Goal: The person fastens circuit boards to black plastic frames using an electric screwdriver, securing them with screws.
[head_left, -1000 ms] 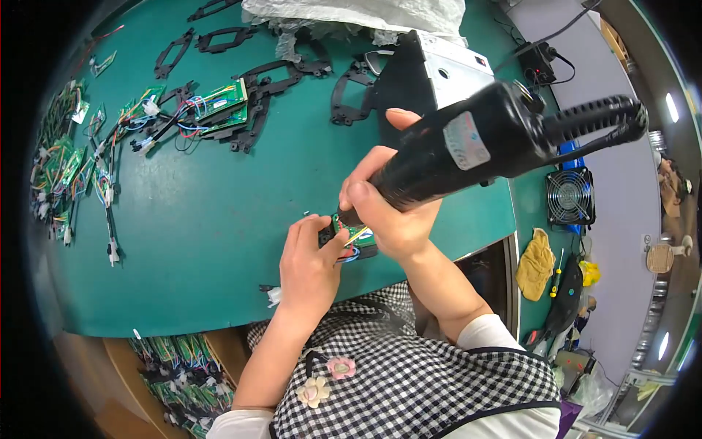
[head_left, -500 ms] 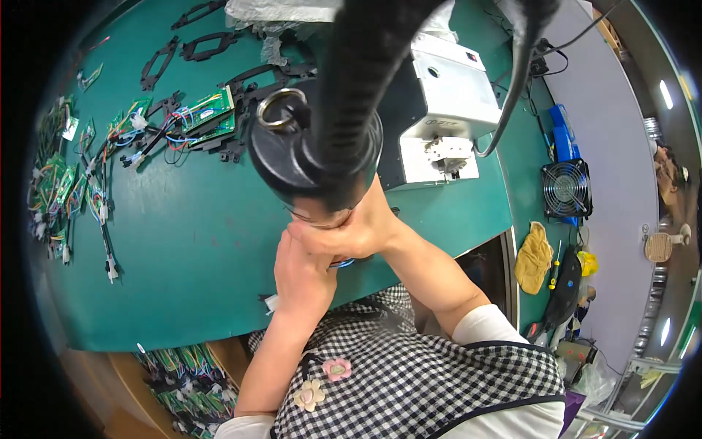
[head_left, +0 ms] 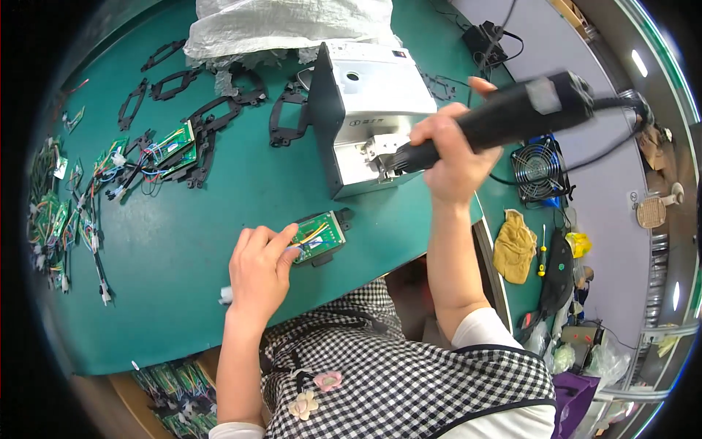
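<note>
My right hand (head_left: pixel 459 162) is wrapped round a black electric screwdriver (head_left: pixel 523 111). The tool is tilted, with its tip at the small front block of a silver-and-black box machine (head_left: pixel 380 88), which looks like a screw feeder. Near the table's front edge lies a green circuit board (head_left: pixel 322 233) with yellow and blue wires, set on a black plastic frame (head_left: pixel 327 258). Thumb and fingers of my left hand (head_left: pixel 257 269) close on the board's left end, which they partly hide. A white connector (head_left: pixel 226 295) lies beside my left wrist.
Black plastic frames (head_left: pixel 172 85) lie at the back. Wired circuit boards (head_left: pixel 66 227) are heaped at far left, and more fill a box (head_left: pixel 175 388) below the table edge. To the right are a fan (head_left: pixel 537 172), a yellow glove (head_left: pixel 515 249) and a hand screwdriver (head_left: pixel 542 252).
The electric screwdriver has swung from upright above both hands to tilted at the box machine on the right. My hands have come apart, and the board is now in sight.
</note>
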Demonstrator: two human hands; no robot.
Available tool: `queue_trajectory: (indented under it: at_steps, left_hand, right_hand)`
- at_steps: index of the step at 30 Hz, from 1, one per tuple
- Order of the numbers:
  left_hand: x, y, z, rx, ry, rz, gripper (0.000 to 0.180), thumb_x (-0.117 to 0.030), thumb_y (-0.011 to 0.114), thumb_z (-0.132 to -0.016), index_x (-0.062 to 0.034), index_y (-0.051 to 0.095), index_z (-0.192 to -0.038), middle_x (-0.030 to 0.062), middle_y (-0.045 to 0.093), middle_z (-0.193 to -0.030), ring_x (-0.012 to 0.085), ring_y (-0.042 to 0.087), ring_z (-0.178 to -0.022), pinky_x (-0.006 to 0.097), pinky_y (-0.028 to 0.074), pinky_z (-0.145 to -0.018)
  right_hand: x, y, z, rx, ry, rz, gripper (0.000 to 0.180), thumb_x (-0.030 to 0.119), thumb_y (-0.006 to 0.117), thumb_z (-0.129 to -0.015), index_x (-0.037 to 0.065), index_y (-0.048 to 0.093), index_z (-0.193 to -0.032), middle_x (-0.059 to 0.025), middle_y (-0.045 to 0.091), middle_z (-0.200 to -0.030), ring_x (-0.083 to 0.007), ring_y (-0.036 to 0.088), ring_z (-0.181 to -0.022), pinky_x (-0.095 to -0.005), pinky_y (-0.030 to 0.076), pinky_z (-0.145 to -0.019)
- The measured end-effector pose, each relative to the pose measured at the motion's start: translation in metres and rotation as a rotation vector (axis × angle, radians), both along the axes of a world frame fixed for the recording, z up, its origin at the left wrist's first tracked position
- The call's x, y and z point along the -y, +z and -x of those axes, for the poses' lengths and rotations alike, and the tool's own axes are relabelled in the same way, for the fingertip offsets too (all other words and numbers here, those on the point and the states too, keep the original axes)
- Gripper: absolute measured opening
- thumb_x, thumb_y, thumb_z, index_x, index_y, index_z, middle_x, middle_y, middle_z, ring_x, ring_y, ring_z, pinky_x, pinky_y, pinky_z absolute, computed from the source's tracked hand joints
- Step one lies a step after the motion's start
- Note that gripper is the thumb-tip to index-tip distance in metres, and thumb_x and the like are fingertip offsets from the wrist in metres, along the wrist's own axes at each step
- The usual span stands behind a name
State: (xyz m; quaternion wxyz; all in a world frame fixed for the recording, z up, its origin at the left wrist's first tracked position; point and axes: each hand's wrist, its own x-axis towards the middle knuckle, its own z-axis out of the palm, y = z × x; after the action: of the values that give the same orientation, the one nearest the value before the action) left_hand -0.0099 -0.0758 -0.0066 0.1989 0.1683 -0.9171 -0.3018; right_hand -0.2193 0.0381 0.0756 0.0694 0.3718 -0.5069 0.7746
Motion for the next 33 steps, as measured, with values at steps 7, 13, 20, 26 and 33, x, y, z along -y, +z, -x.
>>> queue_trajectory:
  at_steps: [7, 13, 20, 26, 33]
  left_hand:
    - [0.008, -0.02, 0.008, -0.053, 0.001, 0.018, 0.021, -0.005, 0.068, -0.065, -0.0099, 0.068, -0.085, 0.0034, 0.05, -0.067, 0.0221, 0.046, -0.069, 0.034, 0.036, -0.063]
    - [0.005, -0.023, 0.007, -0.053, 0.023, 0.002, 0.02, -0.008, 0.07, -0.063, -0.0144, 0.069, -0.082, -0.0007, 0.049, -0.069, 0.0183, 0.046, -0.072, 0.032, 0.035, -0.065]
    - [0.005, -0.023, 0.007, -0.058, -0.006, 0.01, 0.02, -0.004, 0.067, -0.063, -0.0153, 0.068, -0.079, -0.0008, 0.046, -0.068, 0.0178, 0.046, -0.072, 0.032, 0.035, -0.063]
    - [0.006, -0.04, 0.008, -0.128, 0.041, 0.088, 0.006, -0.012, 0.06, -0.064, -0.0089, 0.056, -0.066, 0.0008, 0.044, -0.069, 0.0208, 0.045, -0.071, 0.033, 0.033, -0.062]
    - [-0.001, -0.015, 0.005, -0.294, 0.132, 0.055, 0.003, -0.011, 0.06, -0.063, -0.013, 0.059, -0.061, 0.0018, 0.046, -0.066, 0.0215, 0.046, -0.068, 0.034, 0.035, -0.059]
  right_hand:
    - [-0.008, -0.007, -0.046, 0.13, 0.142, -0.055, 0.065, -0.001, 0.056, -0.073, -0.003, 0.022, -0.128, -0.0056, 0.051, -0.061, -0.0154, 0.052, -0.05, -0.0284, 0.046, -0.052]
    - [0.008, -0.039, -0.105, 0.12, 0.341, -0.194, 0.076, 0.005, 0.057, -0.077, 0.004, 0.006, -0.133, -0.0096, 0.049, -0.064, -0.0199, 0.052, -0.054, -0.0353, 0.048, -0.058]
    - [0.024, -0.051, -0.104, 0.061, 0.427, -0.398, 0.07, -0.002, 0.057, -0.074, -0.001, 0.015, -0.129, -0.0105, 0.053, -0.066, -0.0178, 0.054, -0.058, -0.0328, 0.049, -0.062]
    - [0.049, -0.035, -0.103, -0.149, 0.52, -0.553, 0.033, 0.001, 0.063, -0.067, -0.002, 0.051, -0.098, -0.0003, 0.054, -0.068, -0.0113, 0.051, -0.069, -0.0256, 0.041, -0.072]
    - [0.037, -0.051, -0.109, 0.121, 0.795, -0.184, 0.048, -0.002, 0.065, -0.068, 0.001, 0.044, -0.111, -0.0042, 0.055, -0.063, -0.0115, 0.053, -0.059, -0.0246, 0.041, -0.054]
